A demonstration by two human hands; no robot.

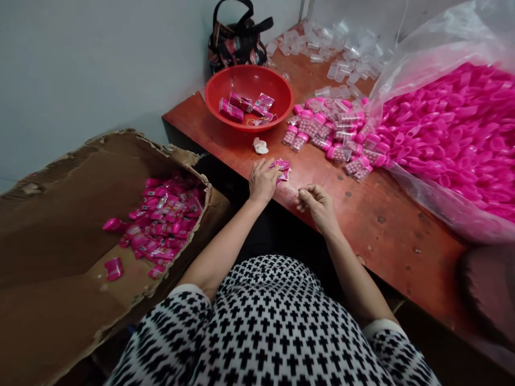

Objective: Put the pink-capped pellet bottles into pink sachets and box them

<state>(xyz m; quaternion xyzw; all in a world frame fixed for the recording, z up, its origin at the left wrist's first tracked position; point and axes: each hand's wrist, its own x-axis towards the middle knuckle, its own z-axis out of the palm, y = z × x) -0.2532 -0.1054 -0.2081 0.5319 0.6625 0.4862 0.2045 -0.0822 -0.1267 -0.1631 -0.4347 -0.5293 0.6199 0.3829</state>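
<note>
A small stack of pink printed labels (284,170) lies near the front edge of the reddish wooden table. My left hand (262,183) rests beside it, fingers stretched out and fingertips touching its left side. To the right, my right hand (321,208) hovers just over the table edge, thumb and fingertips pinched together. Whatever is between those fingertips, if anything, is too small to make out. Behind my left hand sits a crumpled white scrap (260,146). Clear little jars of pink beads with pink caps (341,131) are heaped beyond my right hand.
A red bowl (213,99) holds pink printed packs. Empty clear containers (341,67) lie at the back, near a dark bag (237,45). A plastic sack of pink pieces (454,134) fills the right. At left, a cardboard box (52,214) contains pink wrapped items (164,220).
</note>
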